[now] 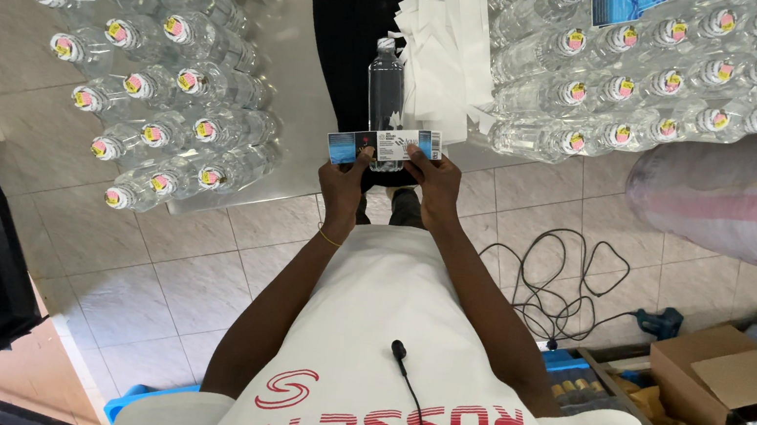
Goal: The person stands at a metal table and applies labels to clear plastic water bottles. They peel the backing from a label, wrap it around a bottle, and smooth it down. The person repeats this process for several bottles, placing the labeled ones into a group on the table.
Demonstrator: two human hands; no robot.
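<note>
From up here I see both of my hands raised in front of my chest, stretching a printed label point(385, 146) flat between them. My left hand point(344, 186) pinches the label's left part between thumb and fingers, and my right hand point(433, 179) pinches the right part the same way, thumbs on top. The label is blue at both ends and white in the middle, and it lies across the lower body of a clear plastic bottle point(385, 93) that rests on a black cloth point(350, 31) on the surface point(288, 52). Just beside the bottle, to its right, sits a loose pile of white paper strips point(446, 49). Rows of capped clear bottles point(162, 64) fill the surface to the left, and more of them point(645, 72) lie packed to the right. A black cable point(556, 287) is coiled on the tiled floor point(191, 285).
</note>
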